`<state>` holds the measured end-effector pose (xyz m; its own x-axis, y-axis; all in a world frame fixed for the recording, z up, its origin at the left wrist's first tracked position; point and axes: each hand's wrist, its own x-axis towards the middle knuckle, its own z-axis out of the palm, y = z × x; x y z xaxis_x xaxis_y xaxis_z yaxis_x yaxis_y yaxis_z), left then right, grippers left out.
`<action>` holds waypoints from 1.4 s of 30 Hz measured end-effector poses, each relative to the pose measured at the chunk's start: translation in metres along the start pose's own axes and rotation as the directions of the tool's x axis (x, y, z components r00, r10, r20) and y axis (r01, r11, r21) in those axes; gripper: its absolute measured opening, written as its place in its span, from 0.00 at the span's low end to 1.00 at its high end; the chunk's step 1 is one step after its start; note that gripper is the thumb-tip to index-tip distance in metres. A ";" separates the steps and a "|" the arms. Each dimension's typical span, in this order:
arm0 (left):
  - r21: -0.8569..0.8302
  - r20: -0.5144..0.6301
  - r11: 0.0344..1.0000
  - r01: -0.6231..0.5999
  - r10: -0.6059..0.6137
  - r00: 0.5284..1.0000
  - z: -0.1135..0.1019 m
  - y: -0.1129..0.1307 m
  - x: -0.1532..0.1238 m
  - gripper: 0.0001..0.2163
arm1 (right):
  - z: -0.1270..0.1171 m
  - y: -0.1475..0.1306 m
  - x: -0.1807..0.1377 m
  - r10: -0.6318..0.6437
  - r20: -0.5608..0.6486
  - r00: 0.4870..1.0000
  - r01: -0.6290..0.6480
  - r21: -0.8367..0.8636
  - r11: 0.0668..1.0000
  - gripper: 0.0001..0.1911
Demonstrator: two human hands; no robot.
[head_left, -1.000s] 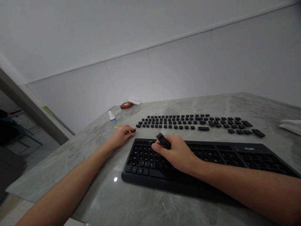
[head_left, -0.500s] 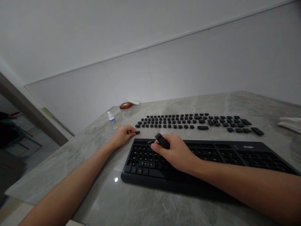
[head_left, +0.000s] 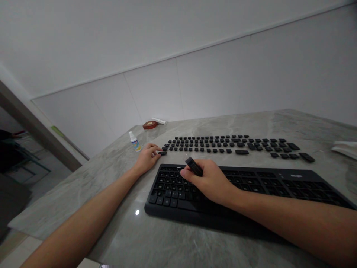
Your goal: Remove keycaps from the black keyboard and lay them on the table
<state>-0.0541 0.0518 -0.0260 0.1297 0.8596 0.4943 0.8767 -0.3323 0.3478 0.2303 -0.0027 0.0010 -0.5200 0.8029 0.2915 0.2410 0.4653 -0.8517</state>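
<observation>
My right hand (head_left: 210,180) grips a black keycap puller (head_left: 193,166), its thick handle tilted up and a thin pale wire end showing at the left. The hand is over a black keyboard (head_left: 178,214), whose upper rows show bare sockets while keycaps remain at its lower left. My left hand (head_left: 148,159) rests on the table beyond the keyboard's left corner, thumb and fingertips around a small black keycap (head_left: 163,153). That keycap lies at the near left end of several rows of loose black keycaps (head_left: 209,144). Part of the keyboard is hidden under my right forearm.
A white spray bottle (head_left: 134,141) stands left of the keycaps. Behind it are a reddish-brown box (head_left: 150,125) and a white strip (head_left: 159,121) near the wall. A white cloth-like item (head_left: 346,148) lies at the right. The marble-patterned table's left edge borders the floor.
My left hand has moved slightly away from me with the keycap, bringing it up to the left end of the loose rows. My right hand has stayed nearly still with the keycap puller.
</observation>
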 end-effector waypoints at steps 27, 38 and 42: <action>-0.630 0.228 0.776 0.040 0.136 0.964 -0.035 0.106 -0.033 0.11 | 0.001 0.000 0.000 -0.076 -0.037 0.996 0.078 0.039 0.996 0.18; -0.312 0.718 0.947 0.073 0.185 0.671 -0.083 0.073 -0.029 0.04 | -0.001 0.002 -0.002 -0.089 -0.033 0.996 0.089 0.001 0.996 0.19; -0.242 0.748 0.964 -0.114 0.260 0.611 -0.080 0.085 -0.032 0.06 | 0.000 0.002 -0.001 -0.099 -0.034 0.994 0.099 0.000 0.995 0.19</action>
<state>-0.0213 -0.0353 0.0513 0.6533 0.7291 -0.2039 0.7182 -0.5117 0.4715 0.2319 -0.0028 -0.0010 -0.5136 0.7647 0.3891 0.1883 0.5429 -0.8184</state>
